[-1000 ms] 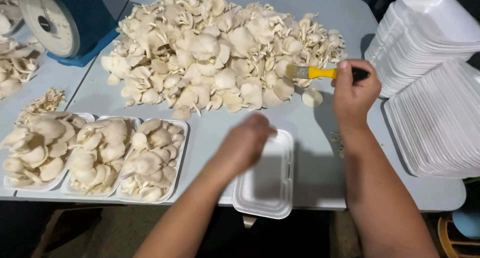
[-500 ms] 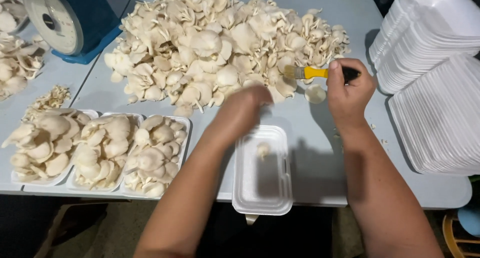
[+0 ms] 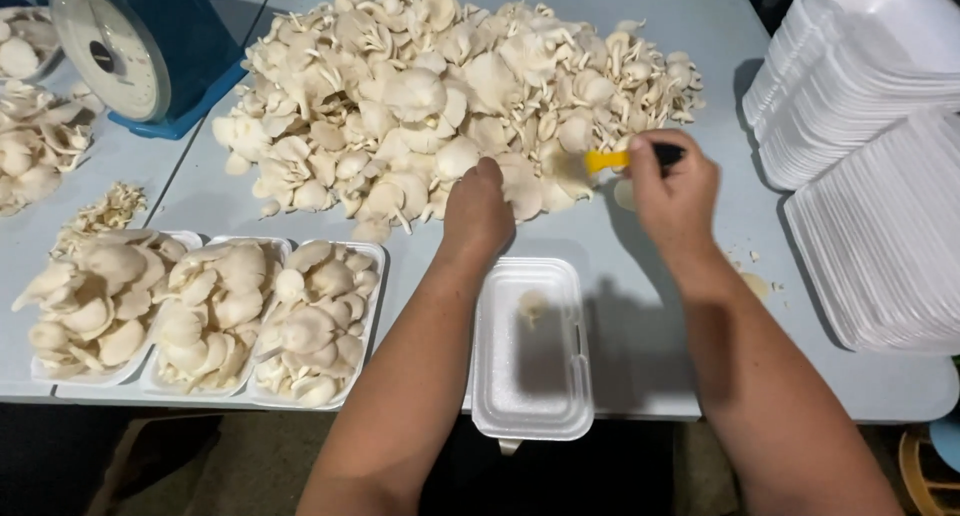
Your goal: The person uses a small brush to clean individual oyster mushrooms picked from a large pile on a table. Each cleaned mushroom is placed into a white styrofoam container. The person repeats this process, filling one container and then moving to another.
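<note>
Now the left hand (image 3: 478, 208) is grabbing at the big pile of pale mushrooms (image 3: 450, 96) in the upper middle, the right hand (image 3: 672, 188) is squeezing a small yellow-and-black knife (image 3: 625, 159), and the white foam tray (image 3: 530, 348) in the lower middle is needing more.

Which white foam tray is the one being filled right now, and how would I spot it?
Start at the big pile of pale oyster mushrooms on the grey table, then come straight down to the near edge, between the person's forearms. There lies the white foam tray, overhanging the edge. Unlike the three heaped trays to its left, it holds just one small mushroom piece.
</note>
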